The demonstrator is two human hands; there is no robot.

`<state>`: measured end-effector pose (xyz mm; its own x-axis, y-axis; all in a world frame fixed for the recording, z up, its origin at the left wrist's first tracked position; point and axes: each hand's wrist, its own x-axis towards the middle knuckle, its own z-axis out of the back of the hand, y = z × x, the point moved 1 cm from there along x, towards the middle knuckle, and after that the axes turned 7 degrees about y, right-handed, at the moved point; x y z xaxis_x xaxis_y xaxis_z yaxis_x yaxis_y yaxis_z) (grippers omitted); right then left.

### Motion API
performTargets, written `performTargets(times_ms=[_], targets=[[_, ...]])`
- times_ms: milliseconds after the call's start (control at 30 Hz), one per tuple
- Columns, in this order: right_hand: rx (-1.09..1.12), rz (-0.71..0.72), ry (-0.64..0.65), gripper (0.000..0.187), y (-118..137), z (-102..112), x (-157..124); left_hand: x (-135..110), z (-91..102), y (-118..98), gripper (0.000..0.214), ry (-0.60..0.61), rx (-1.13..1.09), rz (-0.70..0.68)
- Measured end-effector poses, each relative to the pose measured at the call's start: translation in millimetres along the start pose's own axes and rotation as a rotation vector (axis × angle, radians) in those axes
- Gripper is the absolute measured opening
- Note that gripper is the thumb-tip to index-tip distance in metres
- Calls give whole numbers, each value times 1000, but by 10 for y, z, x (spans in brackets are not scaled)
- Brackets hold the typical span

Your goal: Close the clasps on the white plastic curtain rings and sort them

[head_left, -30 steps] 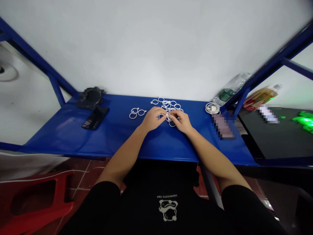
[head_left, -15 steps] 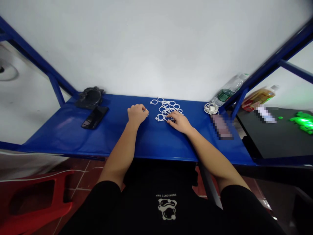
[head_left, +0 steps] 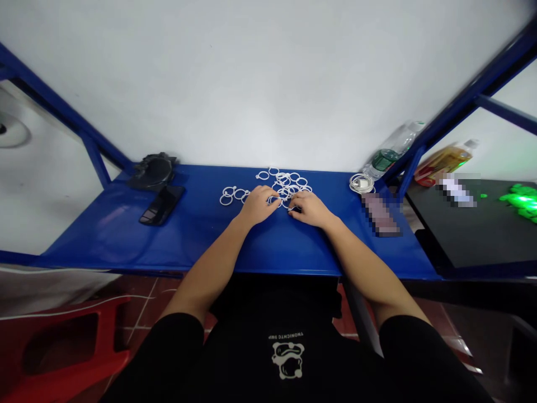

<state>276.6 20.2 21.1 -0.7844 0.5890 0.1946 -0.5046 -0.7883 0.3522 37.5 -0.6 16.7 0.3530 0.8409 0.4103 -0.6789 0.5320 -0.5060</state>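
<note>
A loose heap of several white plastic rings lies at the back middle of the blue table. A small separate group of white rings sits just to its left. My left hand rests at the heap's near left edge, fingers curled and pinching a white ring. My right hand is at the heap's near right edge, fingers curled on a ring there. The two hands nearly meet over the front of the heap.
A black phone and a dark round object lie at the left back. A coiled white cable, a clear bottle and a blurred flat object are at the right. A red stool stands at lower left.
My left hand went left to the small group of rings, then came back right to the heap. The small group now holds one more ring. My right hand stayed at the heap.
</note>
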Motion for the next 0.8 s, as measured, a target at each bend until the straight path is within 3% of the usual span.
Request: performTargets(times_ms=[100,300,533,800], targets=[[-7,1,-5,9,15,-5,3,-13,-42,-20,6,15,-32,-73],[-23,3,-17,9,52,-4,16,-14,-24,-2,8,13,-49,-68],[164,-4,-386,19,166,44,3,-30,-15,-109,12,59,-94,-163],[250,11,-401,24,238,28,6,-14,-26,-99,14,-14,-83,-184]])
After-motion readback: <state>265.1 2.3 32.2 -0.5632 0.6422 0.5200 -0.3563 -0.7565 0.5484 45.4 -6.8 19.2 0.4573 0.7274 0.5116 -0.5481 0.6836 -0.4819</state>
